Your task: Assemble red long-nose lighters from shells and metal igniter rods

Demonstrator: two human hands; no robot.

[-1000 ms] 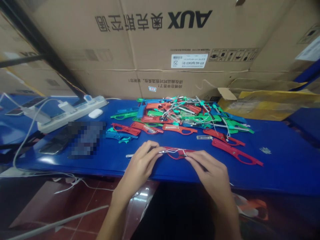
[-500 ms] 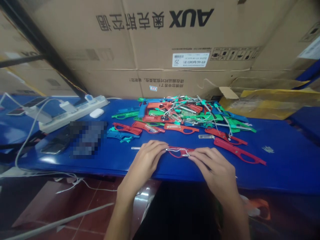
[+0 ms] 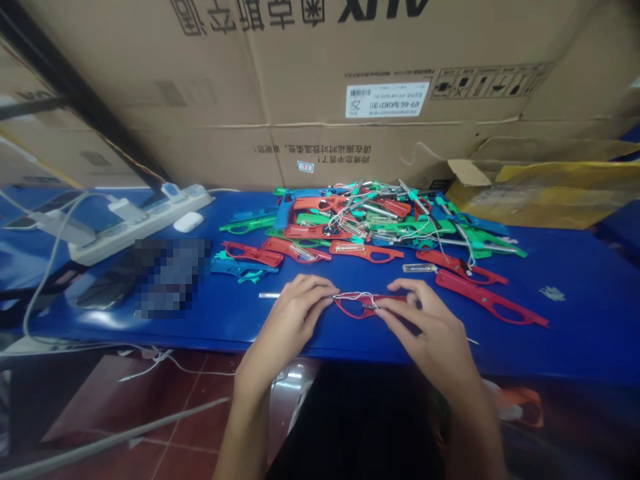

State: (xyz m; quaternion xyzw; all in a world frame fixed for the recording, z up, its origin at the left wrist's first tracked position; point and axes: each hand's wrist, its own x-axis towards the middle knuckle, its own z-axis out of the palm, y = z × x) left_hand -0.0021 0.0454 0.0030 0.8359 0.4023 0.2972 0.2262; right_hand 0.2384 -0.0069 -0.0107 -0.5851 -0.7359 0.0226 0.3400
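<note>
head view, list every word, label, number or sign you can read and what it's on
"AUX": large brown cardboard box, upside down, cropped.
"奥克斯空调": same box, also cropped.
"师傅您辛苦了!": same box.
"请在搬运时对我温柔些,谢谢您!": same box.
"25": white rectangular paper label on it.
"KFR-46G", remainder uncertain: same label.
Pictogram row, same box: details blurred.
Too blurred: small white paper sticker; lettering on left brown cardboard box.
None readable: red plastic casing beneath white wires.

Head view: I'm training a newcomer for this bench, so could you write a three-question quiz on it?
1. What colour is the looped casing between the left hand and right hand: A blue, B red, C green?
2. True or false: the power strip stands left of the pile of parts in the picture.
3. Fill in: the printing on the big carton is upside ____.
Key: 1 B; 2 true; 3 down.
</note>
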